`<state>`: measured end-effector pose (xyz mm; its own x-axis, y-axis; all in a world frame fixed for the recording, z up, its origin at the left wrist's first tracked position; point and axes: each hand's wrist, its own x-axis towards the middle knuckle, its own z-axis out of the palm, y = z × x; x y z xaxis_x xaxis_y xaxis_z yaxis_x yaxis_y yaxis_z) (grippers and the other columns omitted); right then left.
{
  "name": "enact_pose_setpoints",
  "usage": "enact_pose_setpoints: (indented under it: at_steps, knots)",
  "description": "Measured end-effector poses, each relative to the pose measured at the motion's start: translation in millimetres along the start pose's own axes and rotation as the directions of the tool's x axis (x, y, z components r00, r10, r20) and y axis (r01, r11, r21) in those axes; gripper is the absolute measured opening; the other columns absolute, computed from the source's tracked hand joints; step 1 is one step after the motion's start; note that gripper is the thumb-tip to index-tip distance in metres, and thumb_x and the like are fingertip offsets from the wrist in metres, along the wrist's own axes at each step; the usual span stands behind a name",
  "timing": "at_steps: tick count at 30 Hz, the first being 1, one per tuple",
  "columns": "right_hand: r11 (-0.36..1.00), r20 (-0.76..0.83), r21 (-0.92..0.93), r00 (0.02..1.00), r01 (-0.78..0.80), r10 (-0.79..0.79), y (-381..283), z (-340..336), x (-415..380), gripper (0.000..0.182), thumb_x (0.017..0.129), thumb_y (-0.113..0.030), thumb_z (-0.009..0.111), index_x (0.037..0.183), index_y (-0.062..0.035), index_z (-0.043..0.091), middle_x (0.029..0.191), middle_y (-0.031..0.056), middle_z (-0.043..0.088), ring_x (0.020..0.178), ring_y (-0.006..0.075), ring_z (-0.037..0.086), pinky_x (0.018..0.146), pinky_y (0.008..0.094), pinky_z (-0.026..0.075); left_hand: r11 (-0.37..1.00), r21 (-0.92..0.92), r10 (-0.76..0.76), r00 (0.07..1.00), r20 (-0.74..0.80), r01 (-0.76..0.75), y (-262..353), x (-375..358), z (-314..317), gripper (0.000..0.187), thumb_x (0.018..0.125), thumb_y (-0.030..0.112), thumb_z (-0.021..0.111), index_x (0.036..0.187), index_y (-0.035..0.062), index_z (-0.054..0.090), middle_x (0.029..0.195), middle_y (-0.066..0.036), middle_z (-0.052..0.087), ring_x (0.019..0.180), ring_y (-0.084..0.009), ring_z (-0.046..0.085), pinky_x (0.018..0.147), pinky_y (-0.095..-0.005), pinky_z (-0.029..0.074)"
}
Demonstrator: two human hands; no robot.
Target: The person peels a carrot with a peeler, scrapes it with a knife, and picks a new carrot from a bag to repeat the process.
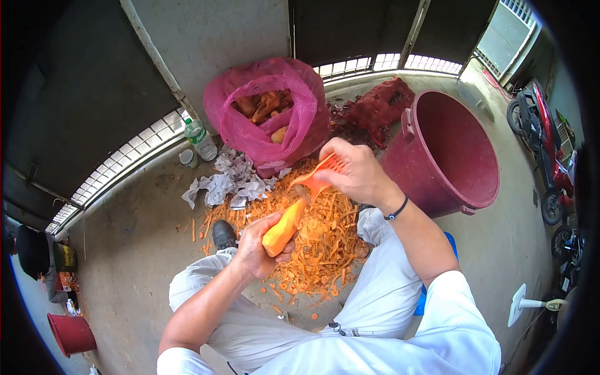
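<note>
An orange peeled carrot (283, 232) lies in my left hand (259, 247), whose fingers wrap round its lower end; its narrow tip points up and right. My right hand (357, 175) grips an orange peeler (317, 176) just above that tip, apart from the carrot. Beneath both hands, a large heap of orange peelings (325, 244) covers the floor between my legs. Beyond the heap stands an open pink mesh sack (219, 97) with unpeeled carrots (265, 105) inside.
A big maroon tub (462, 150) tilts at the right, beside a red mesh sack (381, 109). Crumpled paper (228, 181), a cup (187, 158) and a plastic bottle (200, 139) are left of the pink sack. A small red bucket (72, 334) sits far left; motorcycles (540, 140) stand far right.
</note>
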<state>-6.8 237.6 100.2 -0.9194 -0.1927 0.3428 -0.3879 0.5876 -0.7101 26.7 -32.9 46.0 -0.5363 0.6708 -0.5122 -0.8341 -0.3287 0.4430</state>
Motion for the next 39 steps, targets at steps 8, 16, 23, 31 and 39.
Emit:
enact_pose_setpoints:
  at_steps: [8,16,23,31,39]
  knots:
    - [0.932,-0.019,0.344,0.991,-0.115,0.129,-2.8,7.5,-6.2,0.028,0.084,-0.01,0.083,0.101,-0.0029,0.061,0.081,0.0053,0.07,0.075,0.0121,0.07,0.065,0.0302,0.056,0.998,-0.056,0.022,0.999,-0.043,-0.024,1.2,7.1,-4.4,0.034,0.106,0.037,0.051,0.124,0.0096,0.059,0.098,-0.009,0.065,0.071,-0.0191,0.059,0.054,-0.031,0.044]
    - [0.874,0.22,0.434,0.967,-0.218,0.132,-10.5,22.0,-8.1,0.03,0.084,-0.011,0.086,0.1,-0.0042,0.061,0.088,-0.0009,0.067,0.082,0.0049,0.06,0.072,0.0237,0.051,0.996,-0.036,0.081,0.996,-0.031,-0.082,3.7,0.1,4.3,0.036,0.105,0.037,0.053,0.126,0.0092,0.059,0.1,-0.01,0.066,0.073,-0.0204,0.06,0.054,-0.0294,0.043]
    - [0.98,0.143,0.173,0.987,-0.097,0.073,-15.6,7.2,-3.9,0.028,0.082,-0.015,0.083,0.097,-0.0032,0.062,0.082,0.0107,0.071,0.071,0.0179,0.07,0.067,0.033,0.055,0.998,-0.049,0.029,0.999,-0.034,-0.031,2.8,1.8,1.1,0.035,0.103,0.035,0.057,0.128,0.0106,0.058,0.098,-0.009,0.066,0.071,-0.0207,0.06,0.051,-0.029,0.04]
    - [0.98,-0.246,-0.145,0.955,0.133,-0.166,-13.2,-12.1,-3.0,0.024,0.083,-0.008,0.08,0.097,-0.0038,0.061,0.081,0.0124,0.07,0.074,0.0245,0.073,0.064,0.0343,0.056,0.998,0.015,0.064,0.996,-0.065,-0.063,3.0,0.9,7.8,0.041,0.103,0.039,0.056,0.133,0.0107,0.058,0.103,-0.011,0.066,0.07,-0.0187,0.058,0.052,-0.0299,0.042]
    - [0.87,0.086,0.463,0.985,-0.172,0.149,-4.6,7.8,-5.4,0.03,0.084,-0.013,0.086,0.099,-0.002,0.062,0.085,0.0022,0.069,0.08,0.0064,0.064,0.073,0.0261,0.055,0.997,-0.003,0.071,0.996,-0.058,-0.071,12.6,0.4,12.6,0.038,0.106,0.038,0.052,0.129,0.0084,0.059,0.102,-0.012,0.07,0.073,-0.0198,0.064,0.055,-0.0317,0.048]
